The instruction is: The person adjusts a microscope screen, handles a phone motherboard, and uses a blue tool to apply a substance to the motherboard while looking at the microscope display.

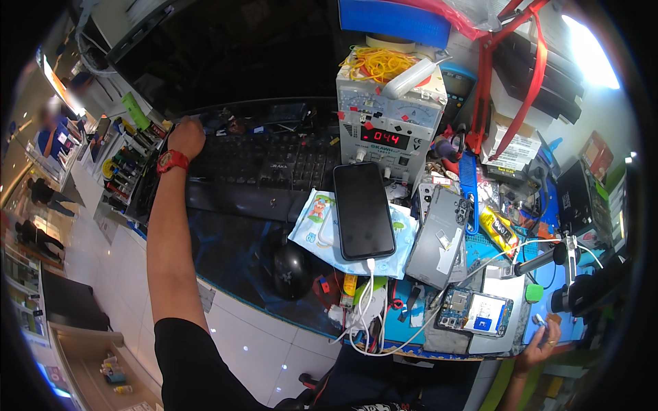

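My left hand (186,137) is far out in front of me, by the left end of the long black plastic keyboard (274,164). Its fingers look curled, but I cannot tell if they grip anything. A bright red watch (172,162) is on that wrist. My right hand (538,348) is at the near right edge of the desk, with its fingers bent. A tiny pale thing (539,320) is at my fingertips, but I cannot tell if I am pinching it. Just past it sits a small green block (534,293). Near the middle, a black phone with a dark screen (364,211) lies on a light blue packet with cartoon pictures (312,229), and a thin white cable (370,291) goes to its bottom end. To its right is a grey phone back with round camera holes (439,240). Nearer my right hand lies an opened phone with its insides showing (475,312). A round black mouse (290,269) sits below the keyboard.
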A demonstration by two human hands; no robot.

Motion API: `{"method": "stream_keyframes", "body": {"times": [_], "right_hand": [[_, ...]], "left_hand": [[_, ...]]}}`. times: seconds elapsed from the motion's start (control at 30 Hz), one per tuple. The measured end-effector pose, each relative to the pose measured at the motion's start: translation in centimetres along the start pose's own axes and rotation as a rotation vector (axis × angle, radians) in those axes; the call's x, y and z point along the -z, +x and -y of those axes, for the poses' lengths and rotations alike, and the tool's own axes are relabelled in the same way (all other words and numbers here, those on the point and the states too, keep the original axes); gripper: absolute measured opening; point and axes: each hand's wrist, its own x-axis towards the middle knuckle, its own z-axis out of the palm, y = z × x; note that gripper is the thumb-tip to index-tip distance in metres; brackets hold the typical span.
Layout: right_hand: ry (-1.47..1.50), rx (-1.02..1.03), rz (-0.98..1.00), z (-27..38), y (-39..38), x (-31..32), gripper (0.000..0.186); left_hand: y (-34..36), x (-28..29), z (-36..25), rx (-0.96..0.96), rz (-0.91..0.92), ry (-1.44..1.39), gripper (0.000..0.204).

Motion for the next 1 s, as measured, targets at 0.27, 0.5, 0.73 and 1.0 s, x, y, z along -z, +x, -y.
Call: {"method": "stream_keyframes", "body": {"times": [0.27,0.5,0.73,1.0], "right_hand": [[-0.023,0.003,-0.022,-0.5,-0.6,0.1,0.024],[-0.016,0.022,0.017,-0.1,-0.5,0.6,0.024],[-0.029,-0.006,0.028,0.8,-0.2,0.6,0.023],[-0.016,-0.026,0.035,0.8,-0.4,0.6,0.023]], "left_hand": [[1.2,0.1,-1.0,0.012,0.255,-0.175,0.035],[3.7,-1.3,-0.8,-0.164,0.397,0.038,0.040],[5.9,-4.3,1.1,-0.100,0.398,0.060,0.042],[4.2,-1.0,-1.2,-0.024,0.249,-0.085,0.031]]}}
